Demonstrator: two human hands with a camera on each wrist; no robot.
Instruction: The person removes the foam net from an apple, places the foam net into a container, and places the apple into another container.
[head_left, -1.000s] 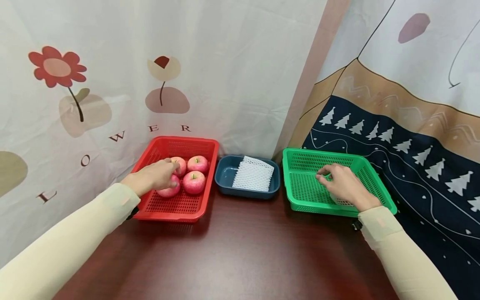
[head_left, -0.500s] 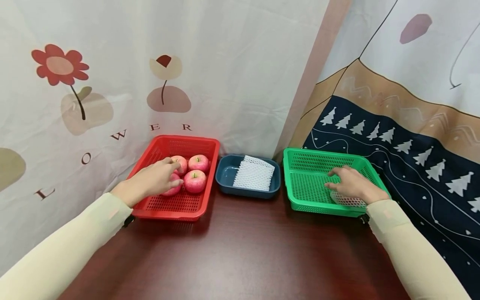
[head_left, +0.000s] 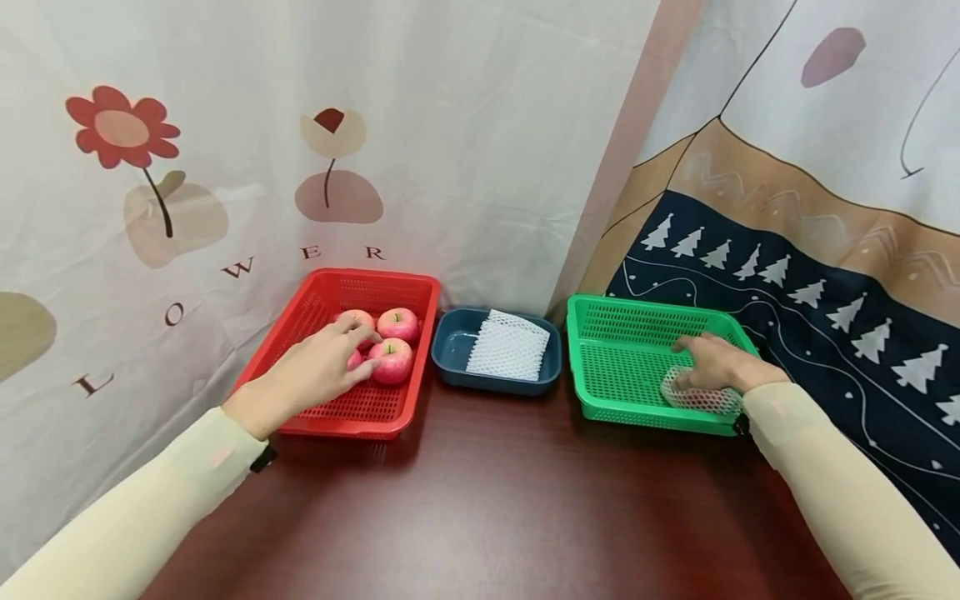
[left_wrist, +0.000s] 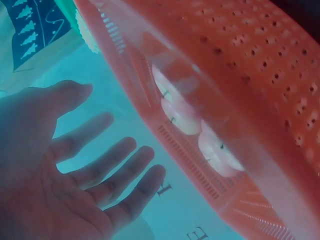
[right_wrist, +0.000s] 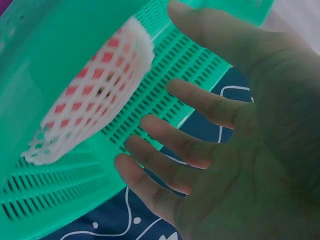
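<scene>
My left hand is over the red basket, its fingers spread and relaxed above several red apples. In the left wrist view that hand has nothing in it, and the apples show past the basket wall. On the other side, my right hand hovers over the green basket. Beneath it lies an apple in a white foam net. The right wrist view shows the netted apple apart from the loosely extended fingers.
Between the two baskets stands a dark blue tray with flat white foam netting in it. All stand at the back of a dark wooden table, against a printed curtain.
My right hand has moved right and up off the netted apple, its fingers loosening, so more of the apple shows. My left hand has drifted slightly right and nearer, still over the red basket.
</scene>
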